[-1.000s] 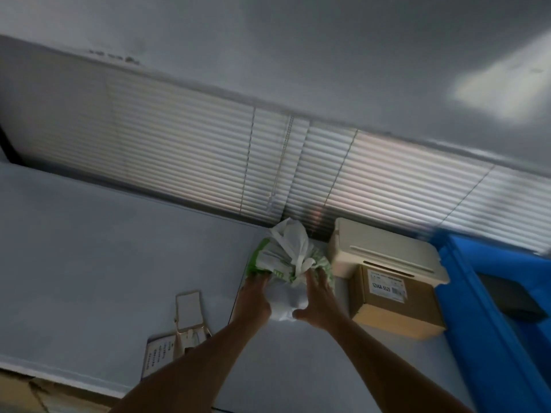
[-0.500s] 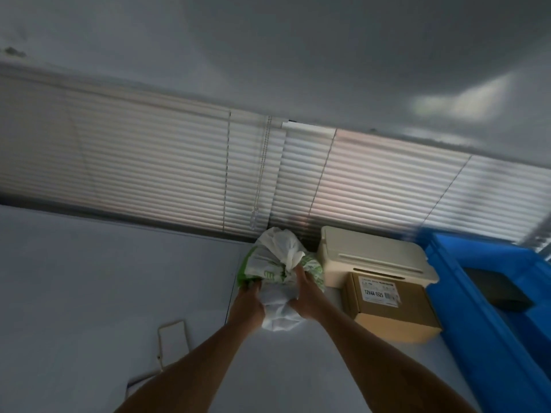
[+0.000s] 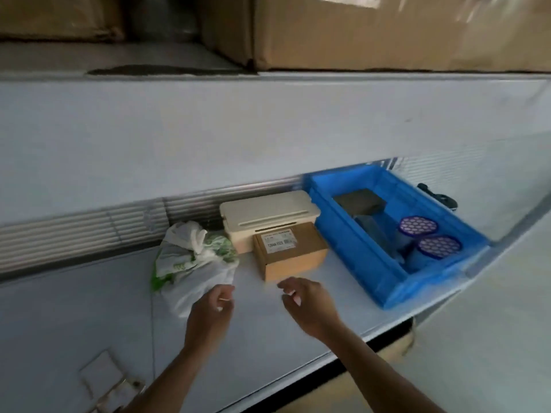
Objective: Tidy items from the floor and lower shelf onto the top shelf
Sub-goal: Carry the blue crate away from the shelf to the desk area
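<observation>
A knotted white and green plastic bag (image 3: pixel 190 263) lies on the white shelf top (image 3: pixel 74 308), next to a small cardboard box (image 3: pixel 292 254) with a label. My left hand (image 3: pixel 213 308) hovers at the bag's near right corner with loosely curled fingers and nothing in them. My right hand (image 3: pixel 307 302) hangs just in front of the cardboard box, fingers apart and holding nothing. Whether the left fingertips still touch the bag is unclear.
A cream plastic case (image 3: pixel 268 216) sits behind the cardboard box. A blue crate (image 3: pixel 372 263) to the right holds two purple round filters (image 3: pixel 419 226) and dark items. Window blinds (image 3: pixel 74 231) run along the back. Large cartons (image 3: pixel 387 31) stand above. A small open white box (image 3: pixel 104 380) lies near left.
Both hands have let go of the bag and drawn back toward me. The bag now rests on the shelf. The view has tilted down.
</observation>
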Demonstrator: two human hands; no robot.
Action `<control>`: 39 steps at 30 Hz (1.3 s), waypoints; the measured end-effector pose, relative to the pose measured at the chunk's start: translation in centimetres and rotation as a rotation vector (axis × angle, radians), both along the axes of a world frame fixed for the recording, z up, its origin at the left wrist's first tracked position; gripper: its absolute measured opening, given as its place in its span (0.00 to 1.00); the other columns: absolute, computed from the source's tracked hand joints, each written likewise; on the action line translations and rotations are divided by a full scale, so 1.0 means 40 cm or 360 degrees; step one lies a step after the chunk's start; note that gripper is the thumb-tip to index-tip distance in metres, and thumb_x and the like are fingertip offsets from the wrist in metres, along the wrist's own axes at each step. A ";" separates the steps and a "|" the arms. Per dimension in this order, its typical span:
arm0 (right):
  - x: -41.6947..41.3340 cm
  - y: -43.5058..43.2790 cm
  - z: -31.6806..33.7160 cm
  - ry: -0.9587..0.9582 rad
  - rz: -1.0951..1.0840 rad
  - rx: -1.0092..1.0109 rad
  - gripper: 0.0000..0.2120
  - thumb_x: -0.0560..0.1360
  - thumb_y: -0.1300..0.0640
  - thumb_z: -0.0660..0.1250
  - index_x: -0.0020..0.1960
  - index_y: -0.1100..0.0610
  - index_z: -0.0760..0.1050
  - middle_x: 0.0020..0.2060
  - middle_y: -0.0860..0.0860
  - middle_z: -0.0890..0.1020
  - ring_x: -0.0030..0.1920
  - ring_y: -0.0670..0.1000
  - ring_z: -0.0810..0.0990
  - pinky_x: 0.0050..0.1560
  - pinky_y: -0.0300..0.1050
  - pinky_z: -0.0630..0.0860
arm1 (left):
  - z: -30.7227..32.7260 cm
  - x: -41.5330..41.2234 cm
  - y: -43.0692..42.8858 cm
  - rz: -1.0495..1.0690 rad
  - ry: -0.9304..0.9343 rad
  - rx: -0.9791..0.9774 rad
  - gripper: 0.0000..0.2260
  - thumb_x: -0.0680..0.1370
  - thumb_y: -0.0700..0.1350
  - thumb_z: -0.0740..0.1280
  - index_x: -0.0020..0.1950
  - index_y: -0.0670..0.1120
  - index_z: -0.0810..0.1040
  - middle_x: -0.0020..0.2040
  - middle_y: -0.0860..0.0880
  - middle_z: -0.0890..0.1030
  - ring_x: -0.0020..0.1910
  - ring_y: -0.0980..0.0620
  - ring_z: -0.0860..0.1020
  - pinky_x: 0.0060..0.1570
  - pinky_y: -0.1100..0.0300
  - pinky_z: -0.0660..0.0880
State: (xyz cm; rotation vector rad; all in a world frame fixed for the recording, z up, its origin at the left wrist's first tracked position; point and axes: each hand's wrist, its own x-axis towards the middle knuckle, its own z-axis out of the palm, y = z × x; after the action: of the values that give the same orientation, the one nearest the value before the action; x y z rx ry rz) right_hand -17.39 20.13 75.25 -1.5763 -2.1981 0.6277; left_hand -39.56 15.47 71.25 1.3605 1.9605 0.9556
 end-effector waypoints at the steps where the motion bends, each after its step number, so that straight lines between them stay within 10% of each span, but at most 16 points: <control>1: 0.065 -0.016 0.009 0.0029 -0.0104 0.0031 0.12 0.76 0.50 0.64 0.57 0.45 0.81 0.50 0.42 0.85 0.44 0.42 0.82 0.47 0.39 0.79 | 0.011 0.040 0.019 -0.0096 -0.0022 -0.0050 0.11 0.75 0.44 0.67 0.48 0.63 0.76 0.47 0.57 0.83 0.46 0.56 0.82 0.46 0.58 0.77; 6: 0.405 -0.030 0.024 0.0139 -0.0759 0.0130 0.08 0.74 0.50 0.66 0.50 0.48 0.83 0.43 0.46 0.86 0.42 0.49 0.85 0.45 0.46 0.80 | 0.055 0.271 0.163 -0.0419 -0.0237 -0.0176 0.09 0.66 0.52 0.67 0.45 0.60 0.78 0.46 0.53 0.84 0.48 0.50 0.83 0.45 0.59 0.75; 10: 0.630 0.040 0.022 0.0131 -0.1148 -0.0122 0.16 0.76 0.46 0.66 0.61 0.51 0.79 0.56 0.51 0.83 0.54 0.53 0.82 0.54 0.46 0.76 | 0.088 0.494 0.308 -0.0532 -0.0301 -0.0289 0.16 0.70 0.55 0.68 0.55 0.51 0.79 0.51 0.49 0.82 0.53 0.46 0.80 0.50 0.56 0.74; 13: 0.743 0.122 0.027 0.0329 -0.1313 -0.0368 0.28 0.75 0.40 0.66 0.69 0.56 0.72 0.66 0.56 0.78 0.65 0.57 0.76 0.64 0.49 0.72 | 0.111 0.641 0.420 -0.0387 -0.0488 -0.0368 0.18 0.66 0.61 0.69 0.44 0.47 0.77 0.45 0.43 0.79 0.51 0.45 0.78 0.57 0.46 0.74; 18: 0.840 0.259 0.035 0.0878 -0.1426 -0.0693 0.44 0.68 0.31 0.68 0.72 0.60 0.67 0.66 0.57 0.76 0.63 0.59 0.76 0.59 0.50 0.72 | 0.122 0.806 0.530 -0.0093 -0.0657 -0.0665 0.34 0.73 0.58 0.70 0.71 0.40 0.66 0.64 0.40 0.75 0.60 0.38 0.76 0.52 0.50 0.76; 21: 0.875 0.320 0.029 0.1301 -0.1449 -0.0987 0.38 0.71 0.36 0.71 0.70 0.60 0.66 0.58 0.55 0.74 0.60 0.59 0.75 0.58 0.55 0.73 | 0.124 0.864 0.533 -0.0070 -0.0880 -0.0773 0.23 0.74 0.42 0.71 0.65 0.42 0.66 0.47 0.43 0.76 0.40 0.44 0.78 0.28 0.58 0.78; 25: 0.878 0.369 0.004 0.1404 -0.1474 -0.1267 0.41 0.70 0.39 0.74 0.73 0.58 0.61 0.71 0.60 0.70 0.67 0.68 0.73 0.63 0.65 0.72 | 0.090 0.880 0.543 0.0025 -0.0893 -0.0681 0.24 0.72 0.35 0.68 0.65 0.44 0.65 0.55 0.39 0.77 0.46 0.41 0.79 0.48 0.42 0.80; 30: 0.851 0.389 -0.019 0.1799 -0.1667 -0.1155 0.22 0.71 0.57 0.75 0.60 0.62 0.72 0.53 0.61 0.81 0.46 0.60 0.83 0.38 0.54 0.81 | 0.092 0.874 0.535 -0.0015 -0.0892 -0.0633 0.22 0.70 0.35 0.69 0.62 0.46 0.68 0.59 0.39 0.79 0.48 0.42 0.81 0.52 0.40 0.80; 39: 0.883 0.189 -0.027 0.1849 -0.1895 -0.0964 0.17 0.68 0.64 0.73 0.53 0.58 0.71 0.45 0.56 0.79 0.42 0.55 0.81 0.52 0.57 0.81 | 0.122 0.859 0.420 -0.0139 -0.0608 -0.0837 0.33 0.73 0.50 0.73 0.72 0.43 0.60 0.58 0.46 0.74 0.51 0.45 0.76 0.52 0.49 0.75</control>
State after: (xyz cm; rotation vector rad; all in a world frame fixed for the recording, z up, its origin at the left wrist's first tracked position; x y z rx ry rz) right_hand 17.92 27.69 74.18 -1.6942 -0.1253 1.3090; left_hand -5.20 32.28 76.15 0.8816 1.6813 0.5490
